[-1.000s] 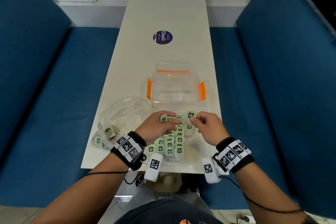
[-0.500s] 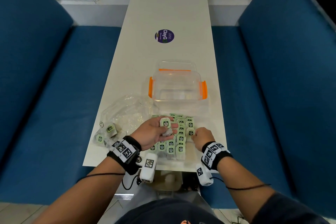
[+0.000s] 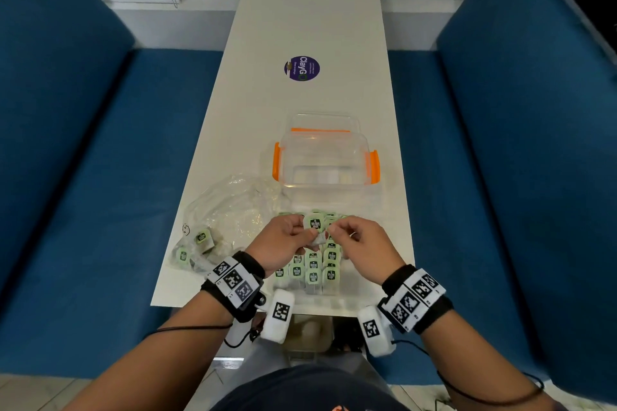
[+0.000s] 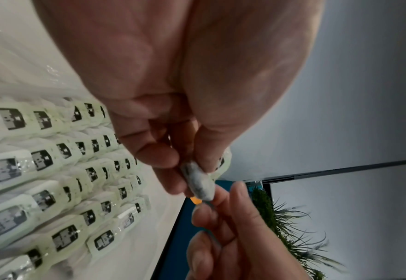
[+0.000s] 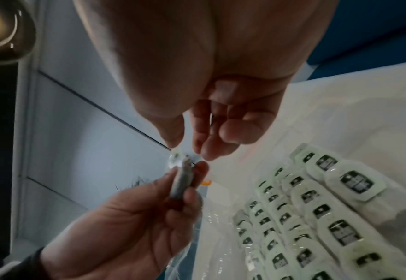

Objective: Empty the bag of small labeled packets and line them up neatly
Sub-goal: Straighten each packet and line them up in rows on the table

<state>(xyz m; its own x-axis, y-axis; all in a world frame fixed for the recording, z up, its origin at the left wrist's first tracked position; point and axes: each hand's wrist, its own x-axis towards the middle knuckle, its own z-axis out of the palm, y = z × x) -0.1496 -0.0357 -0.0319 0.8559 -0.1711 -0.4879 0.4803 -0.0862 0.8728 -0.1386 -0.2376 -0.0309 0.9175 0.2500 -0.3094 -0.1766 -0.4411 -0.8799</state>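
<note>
From the head view, the left hand [image 3: 283, 240] holds one packet [image 3: 314, 224] raised above the rows of packets [image 3: 312, 269] near the table's [image 3: 310, 20] near edge, its green label facing up and its long axis running from the far edge toward the near one. The right hand [image 3: 362, 243] meets it from the right, fingers curled toward the packet's lower end. The clear bag [image 3: 230, 210] lies crumpled by the left edge (two packets [image 3: 192, 245] show inside it), and a clear container [image 3: 325, 157] with orange latches stands just beyond the rows.

In the left wrist view, the left thumb and fingers [image 4: 156, 155] pinch the packet [image 4: 198, 181], which points away from the palm toward the right hand [image 4: 233, 227]; the right fingertips touch its tip.

In the right wrist view, the right hand's [image 5: 211, 117] thumb and fingers are drawn close together at the packet's [image 5: 182, 182] top end; whether they actually grip it I cannot tell. The left hand [image 5: 130, 227] holds it edge-on.
</note>
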